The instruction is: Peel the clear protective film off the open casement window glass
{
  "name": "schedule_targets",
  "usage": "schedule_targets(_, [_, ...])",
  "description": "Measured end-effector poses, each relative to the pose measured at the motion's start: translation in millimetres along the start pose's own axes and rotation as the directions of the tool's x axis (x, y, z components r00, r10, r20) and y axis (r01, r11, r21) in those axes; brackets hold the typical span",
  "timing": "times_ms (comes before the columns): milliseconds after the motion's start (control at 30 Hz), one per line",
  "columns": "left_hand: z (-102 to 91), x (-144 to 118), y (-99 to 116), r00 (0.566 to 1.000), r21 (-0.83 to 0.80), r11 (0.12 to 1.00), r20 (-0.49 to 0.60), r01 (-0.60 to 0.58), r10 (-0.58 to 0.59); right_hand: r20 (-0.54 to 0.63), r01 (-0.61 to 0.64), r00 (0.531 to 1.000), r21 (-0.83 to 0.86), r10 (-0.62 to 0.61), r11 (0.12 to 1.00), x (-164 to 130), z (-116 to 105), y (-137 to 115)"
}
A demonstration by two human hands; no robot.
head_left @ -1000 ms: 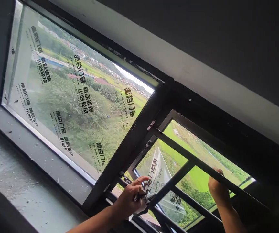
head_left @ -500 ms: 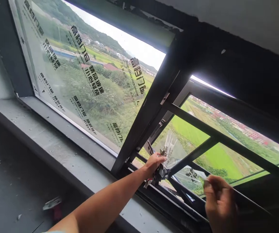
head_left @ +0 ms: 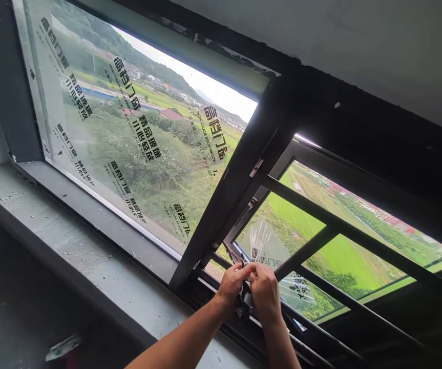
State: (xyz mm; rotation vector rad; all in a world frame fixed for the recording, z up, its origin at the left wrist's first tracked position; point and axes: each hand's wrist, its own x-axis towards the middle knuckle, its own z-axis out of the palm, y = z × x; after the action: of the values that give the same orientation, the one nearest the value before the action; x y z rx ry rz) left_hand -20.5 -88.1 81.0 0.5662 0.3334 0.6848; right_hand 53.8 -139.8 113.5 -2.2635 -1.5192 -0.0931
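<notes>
My left hand (head_left: 230, 285) is closed on a wad of crumpled dark strips (head_left: 246, 298) that look like peeled protective film. Right beside it, my right hand (head_left: 266, 288) has its fingers pinched together at the top of the wad, touching the left fingers; what they grip is hidden. Just beyond the hands, behind dark window bars (head_left: 313, 251), clear printed film (head_left: 262, 243) lies creased and partly loose over the lower corner of the opened sash (head_left: 288, 159).
To the left, a fixed pane (head_left: 159, 174) carries printed film in dark lettering. The pale sill (head_left: 90, 256) is strewn with small scraps. A thick dark post (head_left: 221, 205) divides the windows. Below the sill, a flat light-coloured object (head_left: 63, 347) appears at lower left.
My right hand has come in from the lower right to meet my left hand at the wad. The view has shifted slightly, and the left hand stays closed on the strips.
</notes>
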Motion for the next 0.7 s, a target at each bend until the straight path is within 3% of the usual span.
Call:
schedule_targets(100, [0.1,0.6,4.3,1.000,0.070,0.997,-0.025,-0.011,0.013,-0.037,0.020,0.999,0.196,-0.013,0.980,-29.9,0.1,19.8])
schedule_targets(167, [0.1,1.7,10.8,1.000,0.165,0.986,0.000,-0.011,0.011,-0.141,0.034,0.990,0.249,0.002,0.968,-49.9,-5.4,47.2])
schedule_targets(233, [-0.5,3.7,20.4,1.000,0.274,0.962,0.019,-0.008,0.003,-0.298,-0.047,0.946,0.271,0.130,0.961,-63.1,-14.3,84.4])
schedule_targets(333, [-1.6,10.0,39.6,0.999,0.395,0.919,0.034,-0.013,0.000,-0.369,-0.239,0.874,0.238,0.315,0.941,-61.6,-26.2,143.5])
schedule_targets(400, [-1.2,15.7,54.3,0.998,0.455,0.889,0.055,-0.051,0.029,-0.339,-0.238,0.897,0.168,0.283,0.957,-48.1,-27.6,174.6])
schedule_targets(500, [2.7,21.1,74.5,0.991,0.569,0.812,0.098,-0.129,0.089,-0.177,-0.143,0.975,-0.031,0.135,0.989,-18.8,-19.2,199.2])
schedule_targets(600, [5.3,18.2,86.4,0.977,0.696,0.686,0.161,-0.212,0.138,0.007,-0.059,0.998,-0.214,0.062,0.975,10.8,-6.0,198.9])
schedule_targets(700, [1.6,9.5,91.9,0.964,0.793,0.548,0.210,-0.266,0.164,0.174,0.011,0.984,-0.204,0.025,0.979,30.8,5.4,184.5])
